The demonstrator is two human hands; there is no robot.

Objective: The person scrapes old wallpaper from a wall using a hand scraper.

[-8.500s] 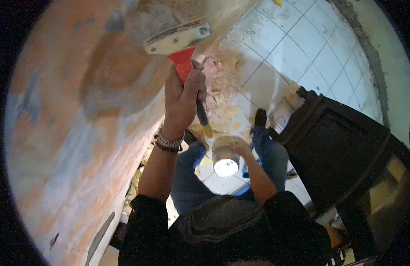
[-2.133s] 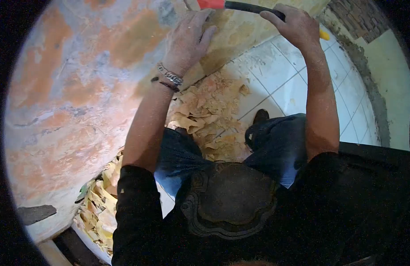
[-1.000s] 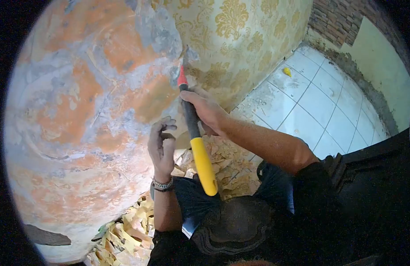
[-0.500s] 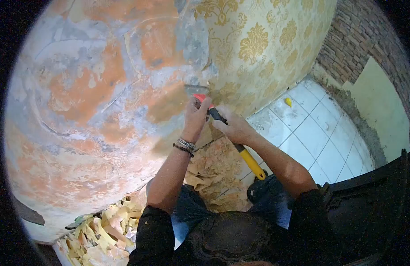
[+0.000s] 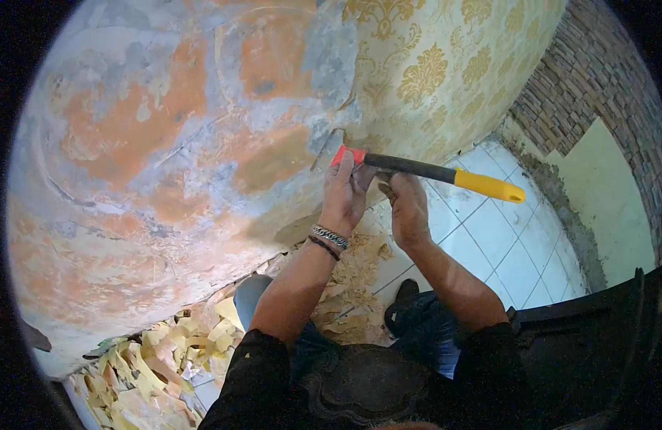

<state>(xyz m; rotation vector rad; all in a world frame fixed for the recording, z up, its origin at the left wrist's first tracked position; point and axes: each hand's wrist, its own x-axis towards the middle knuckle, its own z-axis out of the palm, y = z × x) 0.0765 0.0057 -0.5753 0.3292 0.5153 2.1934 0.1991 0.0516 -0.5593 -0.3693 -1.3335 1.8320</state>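
A scraper (image 5: 417, 170) with a red head, black shaft and yellow grip end lies against the wall, its metal blade (image 5: 325, 147) at the edge of the gold-patterned wallpaper (image 5: 431, 72). My left hand (image 5: 345, 195), with a metal bracelet on the wrist, is closed on the scraper just behind the red head. My right hand (image 5: 408, 211) sits right under the black shaft, fingers curled, touching it; whether it grips is unclear. Left of the blade the wall (image 5: 166, 143) is stripped to orange and grey patches.
Torn wallpaper scraps (image 5: 352, 279) are heaped on the white tiled floor (image 5: 503, 236) at the foot of the wall, with more scraps (image 5: 152, 358) at lower left. A brick wall (image 5: 596, 64) stands at right, and dark furniture (image 5: 589, 344) at lower right.
The scraper's handle has swung up from pointing down-right to nearly level. My left hand stays at the red head; my right hand has slid off the mid handle to just beneath it.
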